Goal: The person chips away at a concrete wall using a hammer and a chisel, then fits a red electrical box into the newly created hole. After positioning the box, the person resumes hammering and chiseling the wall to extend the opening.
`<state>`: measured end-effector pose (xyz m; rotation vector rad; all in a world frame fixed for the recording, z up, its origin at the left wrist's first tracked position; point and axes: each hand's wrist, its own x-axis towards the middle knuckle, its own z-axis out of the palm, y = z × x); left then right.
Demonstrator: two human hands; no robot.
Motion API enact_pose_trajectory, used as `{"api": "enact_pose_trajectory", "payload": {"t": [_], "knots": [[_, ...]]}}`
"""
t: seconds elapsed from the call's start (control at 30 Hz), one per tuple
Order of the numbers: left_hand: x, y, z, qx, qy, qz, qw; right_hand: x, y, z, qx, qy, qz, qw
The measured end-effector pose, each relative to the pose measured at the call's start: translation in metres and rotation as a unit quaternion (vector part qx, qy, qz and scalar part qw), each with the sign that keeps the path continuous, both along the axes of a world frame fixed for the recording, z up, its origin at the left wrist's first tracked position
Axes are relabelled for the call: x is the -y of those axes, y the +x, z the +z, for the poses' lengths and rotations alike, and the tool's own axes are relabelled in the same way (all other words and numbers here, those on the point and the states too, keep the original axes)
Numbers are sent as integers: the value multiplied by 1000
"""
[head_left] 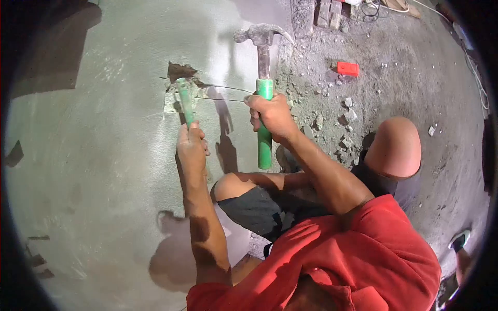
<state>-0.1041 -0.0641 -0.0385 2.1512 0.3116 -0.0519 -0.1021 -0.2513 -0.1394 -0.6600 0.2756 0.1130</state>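
Note:
My left hand (pixel 191 146) grips a green-handled chisel (pixel 184 101) whose tip rests in a chipped hole (pixel 180 72) in the grey plastered wall (pixel 104 155). A cut line runs from the hole toward the right. My right hand (pixel 271 115) is closed around the green handle of a claw hammer (pixel 263 57), its steel head raised above and to the right of the chisel. I wear a red shirt and crouch close to the wall with both knees bent.
Rubble and dust lie on the floor (pixel 404 103) at the wall's foot. A red brick-like block (pixel 347 68) lies further off, bricks (pixel 329 13) and cables at the top. Another person's foot (pixel 459 241) shows at the right edge.

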Motion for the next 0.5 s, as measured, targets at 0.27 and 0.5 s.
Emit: {"api": "enact_pose_trajectory", "payload": {"t": [0.27,0.5], "knots": [[7,6,-23,-14,65,50,997,21,10,-15,-18,31,-26,999],[8,-3,-4,-15,150,23,988,28,16,-13,-34,-6,-18,999]]}}
